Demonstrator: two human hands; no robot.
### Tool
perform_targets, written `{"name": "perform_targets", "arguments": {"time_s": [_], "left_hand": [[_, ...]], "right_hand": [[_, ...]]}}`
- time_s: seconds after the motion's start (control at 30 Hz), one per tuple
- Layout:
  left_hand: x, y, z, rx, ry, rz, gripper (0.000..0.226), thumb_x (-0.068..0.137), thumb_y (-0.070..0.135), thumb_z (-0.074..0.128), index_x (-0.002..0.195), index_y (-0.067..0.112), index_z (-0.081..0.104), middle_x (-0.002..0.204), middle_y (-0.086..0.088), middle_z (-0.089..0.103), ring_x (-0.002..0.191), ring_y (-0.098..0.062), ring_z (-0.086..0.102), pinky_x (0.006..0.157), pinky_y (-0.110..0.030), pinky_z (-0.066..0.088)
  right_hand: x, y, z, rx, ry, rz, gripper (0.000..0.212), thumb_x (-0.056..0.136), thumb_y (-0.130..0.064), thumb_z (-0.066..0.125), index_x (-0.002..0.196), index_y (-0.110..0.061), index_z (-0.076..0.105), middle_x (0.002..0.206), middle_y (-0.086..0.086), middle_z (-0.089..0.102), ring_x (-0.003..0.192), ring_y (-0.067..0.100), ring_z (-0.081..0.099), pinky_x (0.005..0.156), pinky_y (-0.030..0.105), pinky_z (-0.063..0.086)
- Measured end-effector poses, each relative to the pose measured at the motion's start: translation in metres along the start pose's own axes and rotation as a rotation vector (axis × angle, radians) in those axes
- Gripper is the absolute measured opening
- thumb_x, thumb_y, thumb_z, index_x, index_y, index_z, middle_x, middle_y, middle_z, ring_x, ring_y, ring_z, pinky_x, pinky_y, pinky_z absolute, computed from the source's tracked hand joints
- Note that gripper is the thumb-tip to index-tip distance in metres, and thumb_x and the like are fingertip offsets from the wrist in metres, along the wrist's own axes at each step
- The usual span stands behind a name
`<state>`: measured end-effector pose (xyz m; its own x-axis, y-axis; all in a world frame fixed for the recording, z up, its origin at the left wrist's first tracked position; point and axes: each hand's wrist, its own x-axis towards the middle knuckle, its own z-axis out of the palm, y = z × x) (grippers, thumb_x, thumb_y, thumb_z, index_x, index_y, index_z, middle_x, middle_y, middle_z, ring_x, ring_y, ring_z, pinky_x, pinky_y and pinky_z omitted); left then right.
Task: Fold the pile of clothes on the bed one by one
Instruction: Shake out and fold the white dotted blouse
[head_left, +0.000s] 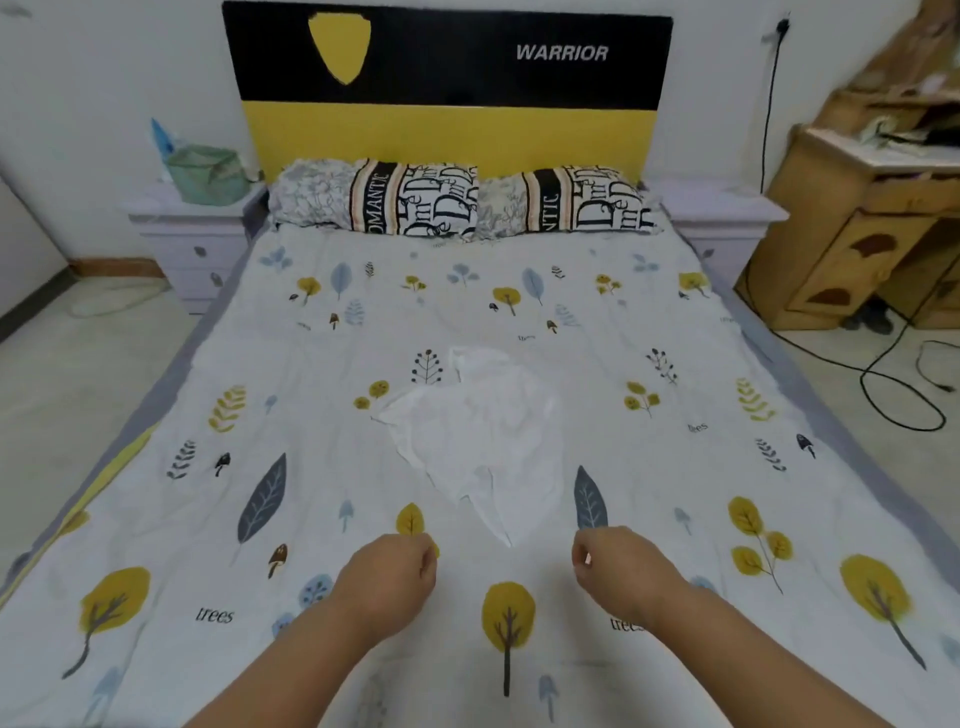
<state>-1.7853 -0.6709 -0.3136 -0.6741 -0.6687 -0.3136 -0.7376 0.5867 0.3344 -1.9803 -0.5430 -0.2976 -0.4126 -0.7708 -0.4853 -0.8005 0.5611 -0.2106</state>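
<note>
On the bed (597, 338) I see my left hand (387, 571) and right hand (621, 566) curled and empty, short of the crumpled white garment (478, 431); spreading it flat seems next.

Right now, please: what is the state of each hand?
Left hand: fingers curled, holding nothing visible, short of the white garment.
Right hand: fingers curled the same way, nothing visible in it.
</note>
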Motion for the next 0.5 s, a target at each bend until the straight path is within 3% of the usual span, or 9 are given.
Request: {"name": "perform_targets", "arguments": {"time_s": [0.13,0.2,0.3,0.5], "left_hand": [[0.051,-0.004,0.030,0.022,-0.046,0.005,0.024,0.096,0.025,0.036,0.073,0.030,0.040,0.076,0.009,0.047,0.088,-0.017,0.056,0.073,-0.026,0.041],[0.076,-0.007,0.045,0.045,-0.028,-0.006,0.016,0.096,0.024,0.038,0.099,0.025,0.054,0.098,0.002,0.057,0.091,-0.016,0.052,0.077,-0.024,0.040],[0.112,-0.011,0.068,0.110,-0.040,-0.030,0.033,0.094,0.019,0.035,0.125,0.020,0.048,0.120,-0.001,0.054,0.103,-0.016,0.047,0.085,-0.023,0.037],[0.170,-0.011,0.110,0.181,-0.066,-0.007,0.051,0.090,0.015,0.040,0.140,0.020,0.029,0.146,-0.005,0.031,0.130,-0.024,0.033,0.101,-0.033,0.034]], "right_hand": [[0.051,0.022,0.016,-0.006,-0.050,0.029,0.027,0.096,-0.014,0.036,0.116,-0.011,0.055,0.119,0.008,0.058,0.105,0.023,0.056,0.085,0.028,0.044],[0.074,0.029,0.029,-0.022,-0.055,0.031,0.029,0.095,-0.012,0.035,0.119,-0.011,0.052,0.121,0.008,0.056,0.102,0.021,0.054,0.087,0.028,0.044],[0.108,0.039,0.051,-0.058,-0.027,0.021,0.033,0.093,-0.010,0.036,0.123,-0.014,0.047,0.125,0.007,0.051,0.110,0.023,0.049,0.092,0.030,0.042],[0.167,0.050,0.088,-0.103,0.083,-0.015,0.057,0.093,-0.008,0.038,0.145,-0.020,0.018,0.148,0.008,0.023,0.136,0.027,0.025,0.105,0.037,0.031]]}}
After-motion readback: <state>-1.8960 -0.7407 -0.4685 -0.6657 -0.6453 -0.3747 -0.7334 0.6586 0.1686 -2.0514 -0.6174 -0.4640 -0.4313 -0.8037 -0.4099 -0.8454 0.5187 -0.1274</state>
